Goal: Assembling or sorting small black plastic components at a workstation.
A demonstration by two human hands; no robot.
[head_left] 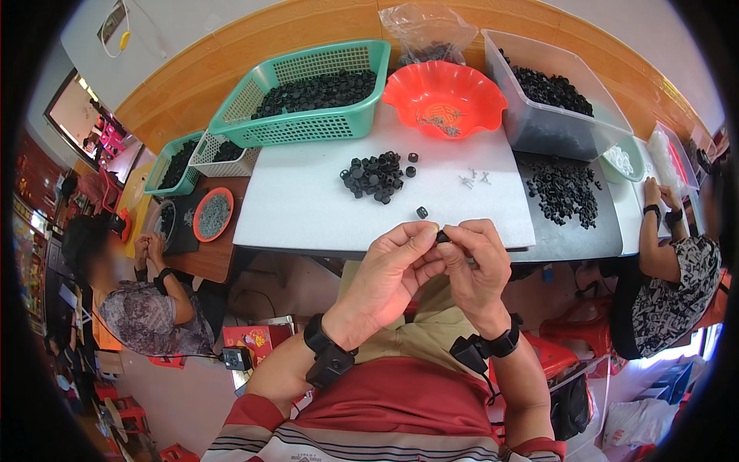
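We observe the left hand (pixel 394 268) and right hand (pixel 479 279) pinching one small black part (pixel 443 237) at the fingertips — near the white surface (pixel 289 204)'s front edge, close to a loose black cap (pixel 422 212).

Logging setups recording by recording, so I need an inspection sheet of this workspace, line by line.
Surface: white sheet, dark surface to its right.
Job's things: small black part, held; pile of black parts on the sheet.
Clutter: small pale pieces loose right of the pile.
Hands: left hand and right hand pinch the small black part.
Cables: black cable at the right wrist.
Surroundings: large green basket, red bowl and clear bin along the far side; people on both sides.
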